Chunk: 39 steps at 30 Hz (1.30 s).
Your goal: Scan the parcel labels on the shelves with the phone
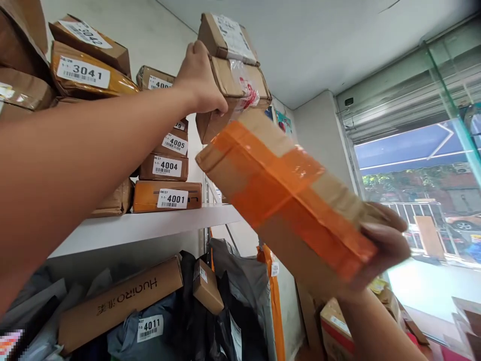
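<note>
My left hand (pixel 199 77) is raised in front of the shelf, its fingers closed around the near side of a brown cardboard box (pixel 227 75) with clear and red tape. A smaller cardboard box (pixel 212 32) with a white label sits on top of that one. In my right hand (pixel 387 238) is a long cardboard box (pixel 278 195) crossed with orange tape, tilted down to the right. Its upper left end is just below the box at my left hand; whether they touch, I cannot tell. The fingers of both hands are partly hidden.
Numbered parcels, among them box 4001 (pixel 167 196) and parcel 3041 (pixel 84 72), stand on the white shelf (pixel 158 225). Below lie a long brown box (pixel 120 301), grey bag 4011 (pixel 135 333) and dark bags. More boxes (pixel 338 321) stand low right, near a glass front.
</note>
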Tool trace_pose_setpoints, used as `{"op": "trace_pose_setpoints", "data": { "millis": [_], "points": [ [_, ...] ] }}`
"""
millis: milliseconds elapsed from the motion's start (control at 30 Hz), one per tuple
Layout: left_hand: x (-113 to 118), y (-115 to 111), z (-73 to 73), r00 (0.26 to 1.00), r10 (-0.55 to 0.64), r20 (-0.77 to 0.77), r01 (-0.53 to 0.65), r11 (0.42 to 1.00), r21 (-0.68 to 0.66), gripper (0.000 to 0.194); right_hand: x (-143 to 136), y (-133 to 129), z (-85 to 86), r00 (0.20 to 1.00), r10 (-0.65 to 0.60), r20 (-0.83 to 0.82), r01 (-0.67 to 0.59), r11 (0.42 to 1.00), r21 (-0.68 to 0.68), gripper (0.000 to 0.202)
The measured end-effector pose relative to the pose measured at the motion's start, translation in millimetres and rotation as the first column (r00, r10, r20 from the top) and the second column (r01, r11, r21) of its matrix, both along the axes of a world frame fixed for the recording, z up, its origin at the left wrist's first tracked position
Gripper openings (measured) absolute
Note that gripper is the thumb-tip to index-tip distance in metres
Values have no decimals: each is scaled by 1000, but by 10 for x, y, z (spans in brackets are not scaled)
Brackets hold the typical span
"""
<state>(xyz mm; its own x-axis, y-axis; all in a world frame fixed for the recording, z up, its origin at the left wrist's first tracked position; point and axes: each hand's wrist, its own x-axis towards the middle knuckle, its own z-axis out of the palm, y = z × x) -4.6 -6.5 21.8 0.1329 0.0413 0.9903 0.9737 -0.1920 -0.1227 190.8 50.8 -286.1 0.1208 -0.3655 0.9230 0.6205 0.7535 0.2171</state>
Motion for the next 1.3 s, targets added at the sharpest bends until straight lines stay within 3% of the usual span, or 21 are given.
{"op": "trace_pose_setpoints", "data": {
  "millis": [67, 133, 367, 533, 633, 900, 1067, 1133, 1300],
  "points": [
    [-15, 10, 34, 1000, -6, -7, 6, 1000, -7, 105, -117, 129, 283, 998, 21, 53, -28, 990, 140, 67],
    [-37, 23, 56, 1000, -10, -12, 10, 1000, -24, 105, -190, 193, 443, 988, -20, 150, -9, 982, 186, 63],
    [-76, 97, 53, 999, -46, -25, 45, 998, -43, 95, -309, 127, 758, 890, -298, 345, 244, 951, 191, 57],
    [-74, 154, 47, 999, -21, -29, 20, 999, -28, 96, -355, 99, 1105, 836, -351, 422, 283, 934, 216, 59],
    [-72, 171, 25, 1000, 4, -30, -4, 1000, -12, 99, -350, 142, 1232, 748, -359, 559, 274, 933, 232, 68],
    [-55, 226, 18, 999, 24, -26, -24, 999, -28, 99, -364, 197, 1541, 671, -199, 714, 177, 979, 106, 69],
    [-90, 306, 67, 988, -146, -50, 143, 988, -63, 106, -502, 210, 1739, 598, -107, 795, 160, 987, 13, 79],
    [-93, 325, 49, 982, -178, -69, 173, 982, -78, 109, -572, 297, 1728, 607, -30, 794, 152, 985, -79, 83],
    [-91, 354, -35, 998, -57, -41, 55, 997, -51, 110, -805, 701, 1548, 673, 87, 735, 136, 962, -238, 105]
  ]
}}
